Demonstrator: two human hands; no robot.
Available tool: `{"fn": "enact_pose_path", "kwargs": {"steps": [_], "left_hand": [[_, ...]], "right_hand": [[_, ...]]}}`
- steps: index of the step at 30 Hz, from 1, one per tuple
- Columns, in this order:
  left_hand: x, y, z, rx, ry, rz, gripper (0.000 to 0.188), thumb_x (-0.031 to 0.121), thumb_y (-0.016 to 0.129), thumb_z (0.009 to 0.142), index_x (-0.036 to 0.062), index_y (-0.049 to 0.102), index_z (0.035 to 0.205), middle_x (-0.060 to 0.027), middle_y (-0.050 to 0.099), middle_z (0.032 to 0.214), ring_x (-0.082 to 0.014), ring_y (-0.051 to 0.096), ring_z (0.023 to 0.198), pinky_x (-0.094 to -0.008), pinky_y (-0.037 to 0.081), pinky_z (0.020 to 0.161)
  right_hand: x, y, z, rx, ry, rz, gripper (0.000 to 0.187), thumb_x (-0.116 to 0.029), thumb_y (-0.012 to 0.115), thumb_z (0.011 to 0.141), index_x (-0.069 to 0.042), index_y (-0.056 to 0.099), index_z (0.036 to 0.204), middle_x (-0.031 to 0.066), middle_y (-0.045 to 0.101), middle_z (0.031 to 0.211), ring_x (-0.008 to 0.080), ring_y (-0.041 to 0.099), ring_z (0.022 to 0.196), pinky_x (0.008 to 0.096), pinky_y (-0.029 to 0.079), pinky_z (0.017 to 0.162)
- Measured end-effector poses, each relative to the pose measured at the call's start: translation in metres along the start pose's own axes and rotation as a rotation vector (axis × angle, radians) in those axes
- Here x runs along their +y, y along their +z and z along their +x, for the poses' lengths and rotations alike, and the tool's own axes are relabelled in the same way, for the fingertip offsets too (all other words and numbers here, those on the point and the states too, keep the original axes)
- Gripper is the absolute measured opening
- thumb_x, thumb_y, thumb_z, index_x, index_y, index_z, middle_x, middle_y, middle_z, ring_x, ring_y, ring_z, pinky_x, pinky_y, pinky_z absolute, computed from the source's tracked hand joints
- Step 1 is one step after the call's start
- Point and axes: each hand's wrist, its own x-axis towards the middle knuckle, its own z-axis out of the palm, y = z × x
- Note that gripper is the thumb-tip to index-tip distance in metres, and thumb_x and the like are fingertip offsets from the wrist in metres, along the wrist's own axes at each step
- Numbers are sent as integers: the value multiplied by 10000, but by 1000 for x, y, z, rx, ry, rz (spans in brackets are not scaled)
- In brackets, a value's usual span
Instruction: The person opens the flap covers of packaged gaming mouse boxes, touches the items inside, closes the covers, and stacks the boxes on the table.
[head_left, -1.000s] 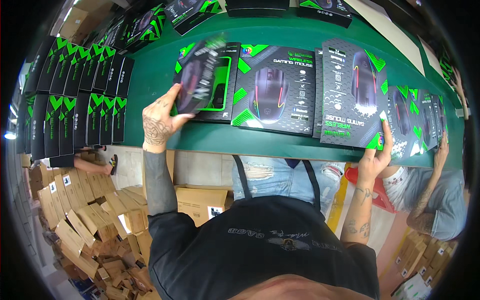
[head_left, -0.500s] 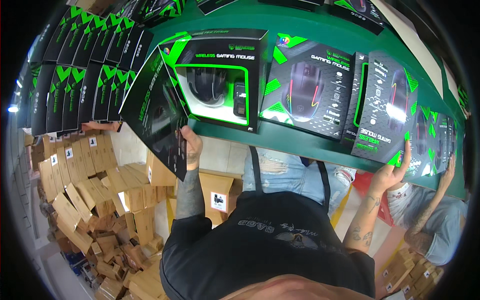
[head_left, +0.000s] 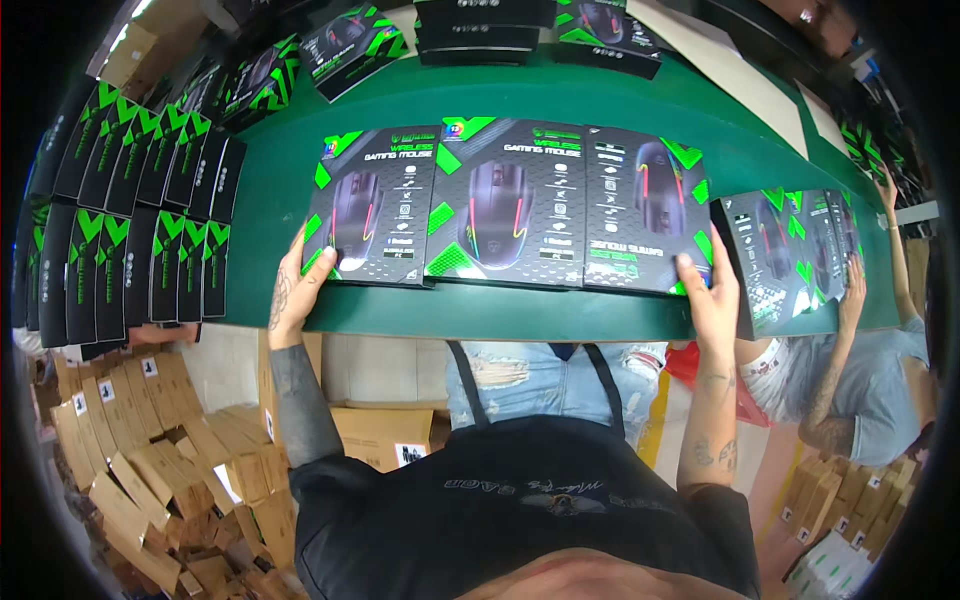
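Observation:
Three black-and-green gaming mouse boxes stand pressed side by side on the green table (head_left: 480, 318): a left box (head_left: 345, 255), a middle box (head_left: 505, 200) and a right box (head_left: 645, 255). The first two read upright, while the right one is turned upside down. My left hand (head_left: 297, 290) grips the outer edge of the left box, thumb on its front face. At the other end of the row, my right hand (head_left: 712, 300) clasps the outer edge of the right box, its thumb on the front too. The fingertips of both hands are partly hidden.
Stacked mouse boxes (head_left: 125, 215) line the table's left end, and more boxes (head_left: 480, 30) lie along the far side. On the right, a co-worker's hand (head_left: 852, 290) touches another group of boxes (head_left: 770, 260). Brown cartons (head_left: 150, 400) are piled on the floor at left.
The raised front flap that my left hand held, over a window showing a mouse, is now down. Both hands have moved left, and three boxes now sit in a tight row between them.

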Motion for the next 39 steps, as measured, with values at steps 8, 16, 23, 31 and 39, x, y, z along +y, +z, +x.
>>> {"fn": "enact_pose_path", "kwargs": {"steps": [8, 16, 23, 31, 39], "left_hand": [[-11, 3, 9, 126, 210, -926, 709, 91, 584, 803, -49, 251, 1413, -135, 313, 1431, -237, 387, 1285, -365, 293, 1079], [89, -51, 134, 157, 444, -436, 497, 83, 560, 816, 55, 500, 1309, -79, 584, 1203, -102, 520, 1030, -244, 403, 918], [46, -42, 48, 396, 300, -1099, 528, 79, 499, 832, -38, 414, 1340, -102, 563, 1228, -173, 568, 1066, -286, 428, 928], [140, -176, -57, 1047, 748, -844, 521, 101, 414, 883, 25, 335, 1393, -102, 413, 1366, -222, 472, 1187, -392, 405, 994], [92, -299, -58, 1398, 410, -53, 688, 435, 601, 874, 22, 348, 1364, -208, 481, 1241, -255, 466, 1165, -336, 344, 989]], "right_hand": [[-5, 31, 22, 175, -223, 436, 608, -49, 633, 830, 26, 362, 1369, 144, 444, 1343, 215, 426, 1234, 322, 306, 1043], [-120, 69, 147, 194, -601, 148, 476, -146, 670, 822, -35, 525, 1262, 128, 505, 1318, 207, 540, 1120, 310, 404, 970], [-39, 76, 128, -138, -105, 249, 699, -301, 689, 824, -21, 370, 1379, 157, 441, 1360, 229, 423, 1242, 329, 339, 1017], [14, 95, 131, 115, -101, 188, 622, -238, 638, 880, -11, 347, 1381, 152, 501, 1246, 187, 508, 1090, 301, 399, 940], [6, 88, 127, -5, -144, 284, 678, -201, 658, 866, -40, 290, 1413, 173, 513, 1210, 202, 520, 1086, 301, 400, 949]]}}
